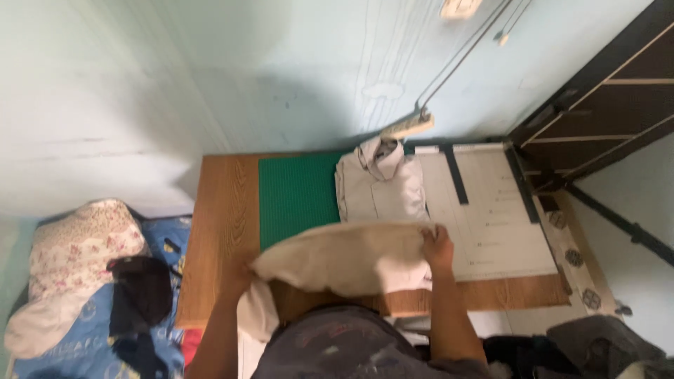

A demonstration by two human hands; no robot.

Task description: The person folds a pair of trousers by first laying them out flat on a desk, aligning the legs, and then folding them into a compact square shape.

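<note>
A beige garment (pixel 344 257) is stretched out above the front of a wooden table (pixel 225 210), held at both ends. My right hand (pixel 438 247) grips its right edge. My left hand (pixel 239 270) is mostly hidden under the cloth at its left end. Just beyond lies a folded beige collared shirt (pixel 382 186), partly on a green mat (pixel 295 193) and partly on a white folding board (pixel 491 210).
A bed with a floral pillow (pixel 77 242), blue sheet and dark clothes (pixel 140 295) lies to the left. A dark wooden cabinet (pixel 618 105) stands at the right. A power strip (pixel 407 126) hangs on the pale wall. More clothes (pixel 590 344) pile at the lower right.
</note>
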